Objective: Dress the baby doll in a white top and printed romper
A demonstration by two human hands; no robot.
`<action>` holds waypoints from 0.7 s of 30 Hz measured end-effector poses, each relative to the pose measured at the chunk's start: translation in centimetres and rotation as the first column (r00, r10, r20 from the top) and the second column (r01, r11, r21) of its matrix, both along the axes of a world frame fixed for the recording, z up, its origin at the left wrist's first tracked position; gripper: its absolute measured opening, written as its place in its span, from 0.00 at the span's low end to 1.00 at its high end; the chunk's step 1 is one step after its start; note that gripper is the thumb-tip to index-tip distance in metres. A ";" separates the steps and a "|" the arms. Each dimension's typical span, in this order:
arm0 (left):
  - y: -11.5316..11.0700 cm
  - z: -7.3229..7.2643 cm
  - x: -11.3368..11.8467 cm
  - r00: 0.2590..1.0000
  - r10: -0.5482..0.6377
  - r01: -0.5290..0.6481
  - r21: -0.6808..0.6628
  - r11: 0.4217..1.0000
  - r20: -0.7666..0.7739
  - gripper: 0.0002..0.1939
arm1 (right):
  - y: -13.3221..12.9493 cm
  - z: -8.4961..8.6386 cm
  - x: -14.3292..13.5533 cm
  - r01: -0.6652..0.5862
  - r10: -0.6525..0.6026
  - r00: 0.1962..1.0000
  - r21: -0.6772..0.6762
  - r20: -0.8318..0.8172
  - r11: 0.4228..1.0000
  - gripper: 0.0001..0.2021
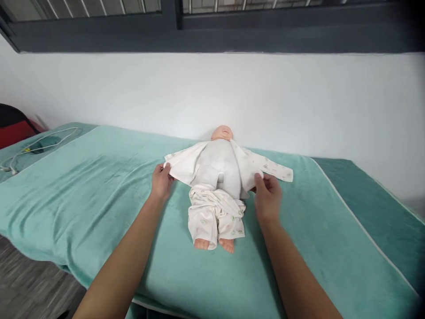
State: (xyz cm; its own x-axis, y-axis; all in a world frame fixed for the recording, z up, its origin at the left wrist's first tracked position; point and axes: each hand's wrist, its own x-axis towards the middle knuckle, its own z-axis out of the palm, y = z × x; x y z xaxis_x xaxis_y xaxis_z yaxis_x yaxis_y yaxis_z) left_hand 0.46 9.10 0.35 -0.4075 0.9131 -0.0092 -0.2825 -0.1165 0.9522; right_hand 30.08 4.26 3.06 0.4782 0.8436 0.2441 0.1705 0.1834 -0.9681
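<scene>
A baby doll (pixel 217 161) lies on its back, head toward the wall and feet toward me. Its white printed baby jacket (pixel 250 166) is spread apart at the front, baring the pale torso. One sleeve stretches out to the right. My left hand (pixel 162 179) pinches the jacket's left front edge. On the other side my right hand (pixel 267 192) grips the lower corner of the right front panel. White printed pants (pixel 215 210) are bunched around the doll's legs, and its feet show below the cuffs.
The doll rests on a bed with a green sheet (pixel 109 190). Behind it rises a white wall (pixel 149 93) under a dark window frame (pixel 99 37). A white cable (pixel 43 148) and a red and black bag (pixel 15 126) are at the far left.
</scene>
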 end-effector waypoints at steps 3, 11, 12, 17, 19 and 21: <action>-0.3 -0.7 -1.2 0.975 0.077 -0.086 -0.034 0.996 -0.207 0.12 | 0.7 -0.3 2.5 0.113 -0.109 0.982 0.011 -0.155 0.994 0.16; -1.5 -0.8 -2.5 0.722 0.123 -0.268 -0.111 0.957 -0.681 0.09 | -1.3 0.2 9.0 0.312 -0.307 0.950 -0.288 0.061 0.906 0.09; -1.5 -0.8 -2.6 0.687 0.116 -0.283 -0.117 0.952 -0.717 0.09 | -1.8 0.3 9.4 0.330 -0.312 0.944 -0.310 0.108 0.891 0.08; -1.8 -1.0 -2.5 0.583 0.049 -0.310 -0.166 0.936 -0.811 0.08 | -3.0 0.6 9.5 0.345 -0.206 0.914 -0.401 0.350 0.849 0.08; -1.9 -1.1 -2.4 0.519 0.001 -0.324 -0.195 0.926 -0.855 0.08 | -2.8 0.5 9.3 0.368 -0.182 0.884 -0.400 0.431 0.839 0.07; -1.9 -1.1 -2.2 0.452 -0.049 -0.336 -0.221 0.916 -0.890 0.08 | -2.6 0.2 9.1 0.420 -0.189 0.835 -0.377 0.517 0.826 0.05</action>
